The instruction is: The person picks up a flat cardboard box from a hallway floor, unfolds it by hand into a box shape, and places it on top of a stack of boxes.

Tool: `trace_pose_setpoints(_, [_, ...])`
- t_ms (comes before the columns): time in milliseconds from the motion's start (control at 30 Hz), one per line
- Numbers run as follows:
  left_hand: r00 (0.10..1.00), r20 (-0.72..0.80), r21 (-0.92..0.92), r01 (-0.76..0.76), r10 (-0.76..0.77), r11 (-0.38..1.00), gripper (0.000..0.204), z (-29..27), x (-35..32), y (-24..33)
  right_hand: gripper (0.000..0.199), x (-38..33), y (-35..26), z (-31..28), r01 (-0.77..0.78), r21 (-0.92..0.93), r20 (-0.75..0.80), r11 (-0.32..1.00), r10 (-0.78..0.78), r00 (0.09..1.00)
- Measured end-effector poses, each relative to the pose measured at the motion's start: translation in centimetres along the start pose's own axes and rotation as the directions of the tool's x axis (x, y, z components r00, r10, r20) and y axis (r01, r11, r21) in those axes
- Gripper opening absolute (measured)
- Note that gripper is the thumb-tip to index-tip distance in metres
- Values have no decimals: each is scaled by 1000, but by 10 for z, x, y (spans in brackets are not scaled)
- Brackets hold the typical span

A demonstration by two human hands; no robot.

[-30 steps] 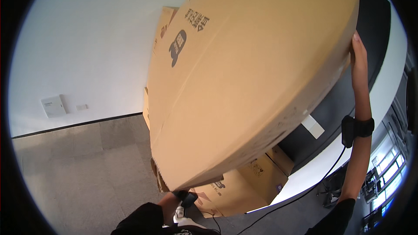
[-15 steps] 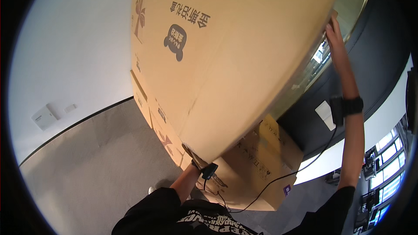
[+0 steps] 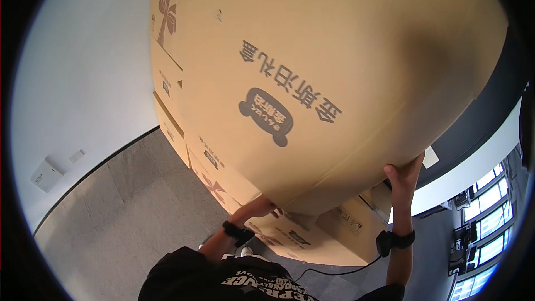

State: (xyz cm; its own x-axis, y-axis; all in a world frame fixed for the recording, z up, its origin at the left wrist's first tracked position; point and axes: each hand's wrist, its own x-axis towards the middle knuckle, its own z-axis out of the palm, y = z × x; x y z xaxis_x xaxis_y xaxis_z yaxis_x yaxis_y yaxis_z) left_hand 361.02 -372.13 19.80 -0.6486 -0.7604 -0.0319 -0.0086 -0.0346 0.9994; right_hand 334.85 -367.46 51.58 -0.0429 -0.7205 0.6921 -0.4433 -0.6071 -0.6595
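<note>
A very large brown cardboard box (image 3: 345, 56), with dark print and a bear-shaped mark on its face, fills the upper middle of the view and tilts toward me. At its lower left corner my left hand (image 3: 261, 207) is closed, its fingers curled in at the edge and partly hidden. My right hand (image 3: 405, 175) grips the lower right edge, thumb on the printed face and the other fingers out of sight beneath. Both wrists wear black bands, and a cable runs from the right one.
More cardboard boxes (image 3: 209, 161) with ribbon prints stand stacked at the left, against a white wall (image 3: 83, 67). Below the held box is another open-topped carton (image 3: 345, 234). Grey floor (image 3: 145, 184) lies at lower left. A dark curved surface (image 3: 473, 139) and windows are at right.
The large box has tipped toward me, showing more of its face. My right hand has come down from the upper right edge to its lower edge; my left hand stays at the lower corner.
</note>
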Motion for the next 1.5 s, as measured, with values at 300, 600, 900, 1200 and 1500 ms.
trace_pose_setpoints(300, [642, -738, -56, -365, 208, 929, 100, -196, -77, 81, 102, -101, 110, 59, -376, -7, -103, 927, 373, 922])
trace_pose_setpoints(600, [574, -608, 557, -185, 549, 810, 115, -252, -40, 103, 118, -178, 161, 115, -509, 239, -125, 827, 546, 829])
trace_pose_setpoints(900, [469, -598, 734, -7, 650, 679, 106, -315, -38, 97, 110, -187, 150, 136, -438, 43, -251, 898, 434, 865])
trace_pose_setpoints(1200, [596, -468, 307, -584, 653, 752, 78, -380, 11, 164, 102, -204, 154, 151, -476, 4, -373, 880, 443, 816])
trace_pose_setpoints(1500, [566, -556, 350, -505, 609, 789, 85, -422, -26, 151, 112, -206, 122, 196, -671, -30, -233, 741, 648, 725])
